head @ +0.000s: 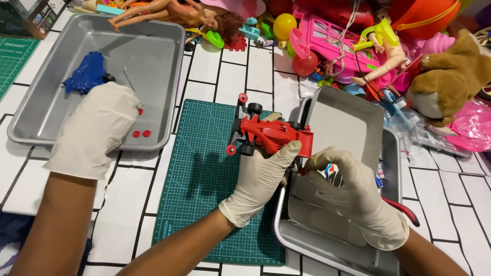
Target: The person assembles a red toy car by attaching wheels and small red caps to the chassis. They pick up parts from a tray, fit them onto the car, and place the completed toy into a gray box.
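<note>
My left hand (261, 176), in a white glove, grips a red toy race car (268, 134) from below and holds it above the green cutting mat (204, 168). The car has black tyres and red hubs. At the car's rear wing, my gloved right hand (353, 191) pinches a small red part (303, 171) between thumb and fingertips. A third gloved hand (97, 130), another person's, comes in from the lower left and rests inside the grey metal tray (169, 61), close to small red round pieces (141, 134).
The left tray also holds a blue toy car body (87, 74) and thin metal rods (128, 79). A second metal tray (391, 153) on the right holds a grey sheet and red-handled pliers (404, 209). Dolls, balls and a brown plush bear (450, 76) are piled along the back.
</note>
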